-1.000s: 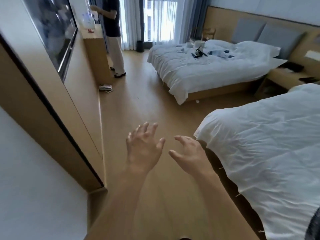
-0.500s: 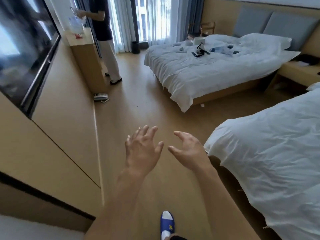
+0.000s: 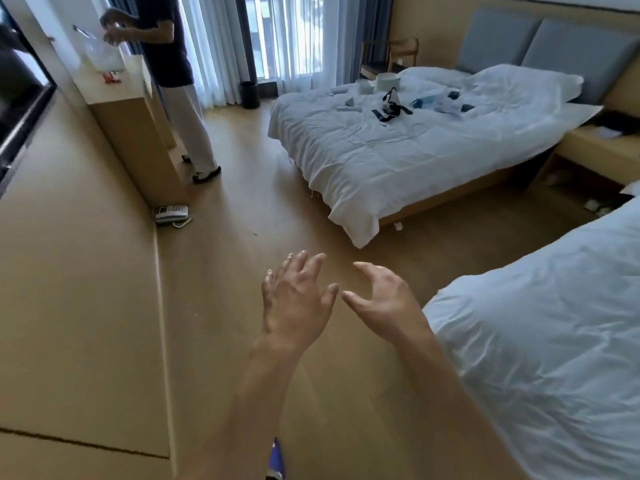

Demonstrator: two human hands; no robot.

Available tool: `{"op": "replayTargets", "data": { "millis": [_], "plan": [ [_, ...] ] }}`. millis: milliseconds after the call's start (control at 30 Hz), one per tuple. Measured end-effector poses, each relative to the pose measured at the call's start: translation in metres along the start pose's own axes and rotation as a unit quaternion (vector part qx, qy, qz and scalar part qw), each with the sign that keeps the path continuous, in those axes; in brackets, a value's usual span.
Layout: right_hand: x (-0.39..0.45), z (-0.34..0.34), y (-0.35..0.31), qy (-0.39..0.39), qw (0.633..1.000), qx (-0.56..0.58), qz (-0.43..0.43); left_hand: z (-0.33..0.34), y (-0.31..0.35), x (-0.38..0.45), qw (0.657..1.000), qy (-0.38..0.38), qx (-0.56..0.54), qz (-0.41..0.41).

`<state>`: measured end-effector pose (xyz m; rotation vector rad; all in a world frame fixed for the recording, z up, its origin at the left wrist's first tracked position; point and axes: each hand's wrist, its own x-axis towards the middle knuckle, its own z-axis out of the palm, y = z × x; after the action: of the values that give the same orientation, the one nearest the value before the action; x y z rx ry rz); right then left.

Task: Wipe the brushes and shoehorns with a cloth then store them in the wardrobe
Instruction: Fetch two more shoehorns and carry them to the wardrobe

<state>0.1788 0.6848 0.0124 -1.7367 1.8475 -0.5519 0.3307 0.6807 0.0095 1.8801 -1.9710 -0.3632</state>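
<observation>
Both bare hands hover over the smooth tan wood floor (image 3: 242,271), holding nothing: the left hand (image 3: 294,306) has its fingers spread wide, the right hand (image 3: 384,303) is loosely cupped with thumb and fingers apart. Just right of the right hand lies the rumpled white duvet of the near bed (image 3: 554,341). Beyond it, the far bed (image 3: 398,150) carries small dark and white items; whether any is a brush, shoehorn or cloth cannot be told. A corded telephone (image 3: 171,214) sits on the floor against the wooden cabinet (image 3: 138,133), where another person (image 3: 176,81) stands.
</observation>
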Motion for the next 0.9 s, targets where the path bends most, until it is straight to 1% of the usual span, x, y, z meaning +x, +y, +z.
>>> {"op": "replayTargets", "data": {
  "millis": [167,300,433,567,767,900],
  "plan": [
    [0.077,-0.006,0.014,0.033,0.999,-0.017,0.037,0.027,0.007,0.096,0.998,-0.037,-0.004,0.059],
    [0.147,-0.018,0.018,0.078,0.994,-0.020,0.076,0.041,0.015,0.184,0.990,-0.057,-0.024,0.129],
    [0.213,-0.042,0.013,0.107,0.987,-0.017,0.117,0.044,0.030,0.273,0.979,-0.081,-0.052,0.180],
    [0.267,-0.070,0.014,0.150,0.975,-0.010,0.165,0.050,0.056,0.351,0.964,-0.124,-0.054,0.231],
    [0.312,-0.096,0.045,0.181,0.953,-0.013,0.244,0.084,0.094,0.420,0.942,-0.184,-0.075,0.272],
    [0.351,-0.116,0.081,0.202,0.942,-0.014,0.269,0.114,0.126,0.466,0.930,-0.196,-0.072,0.301]
  ]
}}
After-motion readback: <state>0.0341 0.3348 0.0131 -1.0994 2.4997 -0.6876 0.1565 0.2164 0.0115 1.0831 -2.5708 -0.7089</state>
